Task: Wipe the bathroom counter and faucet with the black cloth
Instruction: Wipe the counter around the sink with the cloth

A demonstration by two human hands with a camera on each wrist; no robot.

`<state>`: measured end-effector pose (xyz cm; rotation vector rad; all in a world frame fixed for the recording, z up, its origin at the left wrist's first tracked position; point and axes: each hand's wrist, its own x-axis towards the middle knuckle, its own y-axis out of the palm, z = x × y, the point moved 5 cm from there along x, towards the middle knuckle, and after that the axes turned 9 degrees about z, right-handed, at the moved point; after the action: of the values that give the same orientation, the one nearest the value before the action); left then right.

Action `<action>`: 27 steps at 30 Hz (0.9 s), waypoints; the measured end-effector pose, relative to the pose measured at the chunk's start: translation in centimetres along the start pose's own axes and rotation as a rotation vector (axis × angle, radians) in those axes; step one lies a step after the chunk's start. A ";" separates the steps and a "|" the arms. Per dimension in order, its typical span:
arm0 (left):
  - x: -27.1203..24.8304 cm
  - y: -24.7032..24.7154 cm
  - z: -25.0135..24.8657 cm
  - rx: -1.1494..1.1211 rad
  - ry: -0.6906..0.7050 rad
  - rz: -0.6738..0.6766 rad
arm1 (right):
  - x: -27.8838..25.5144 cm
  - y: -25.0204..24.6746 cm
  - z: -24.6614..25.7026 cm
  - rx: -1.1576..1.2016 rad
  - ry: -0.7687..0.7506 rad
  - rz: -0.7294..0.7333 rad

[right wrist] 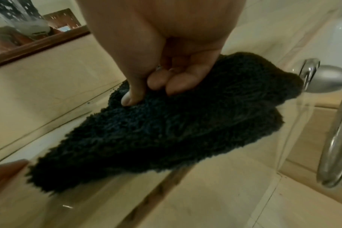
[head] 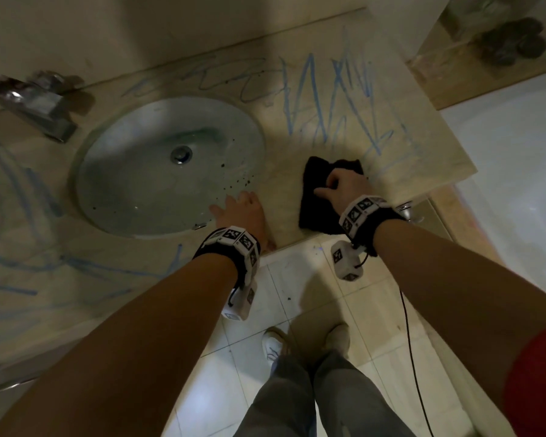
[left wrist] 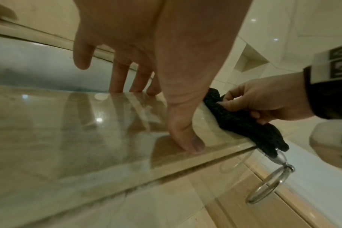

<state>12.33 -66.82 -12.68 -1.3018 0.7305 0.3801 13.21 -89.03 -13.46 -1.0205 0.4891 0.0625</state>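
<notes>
A beige marble counter (head: 284, 197) carries blue scribbles (head: 328, 99) around a round sink (head: 133, 190). The chrome faucet (head: 35, 102) stands at the far left. Near the counter's front right edge lies the crumpled black cloth (head: 316, 197) (left wrist: 244, 123) (right wrist: 166, 131). My right hand (head: 344, 184) (right wrist: 154, 89) grips it from above, with thumb and curled fingers dug into the pile. My left hand (head: 243, 209) rests flat beside the sink rim, fingers straight, with its thumb (left wrist: 187, 138) at the counter's front edge. It holds nothing.
A chrome towel ring (left wrist: 267, 185) (right wrist: 338, 138) hangs just below the counter's right end, under the cloth. A white bathtub (head: 517, 168) lies to the right. A dark object (head: 511, 39) sits on the far right ledge. Tiled floor and my feet are below.
</notes>
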 end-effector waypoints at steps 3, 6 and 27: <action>0.1 -0.1 -0.1 0.002 -0.010 0.003 | -0.6 0.2 0.3 -0.080 -0.002 0.009; 0.1 -0.2 -0.3 0.004 -0.017 0.000 | -2.1 1.6 1.0 -0.213 -0.045 0.046; 0.7 -2.9 -5.0 -0.201 0.009 -0.104 | -0.2 -3.0 -7.1 0.098 0.061 -0.009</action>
<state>13.36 -72.42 -11.44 -1.5252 0.6415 0.3711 11.23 -96.50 -14.01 -0.9306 0.5383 -0.0003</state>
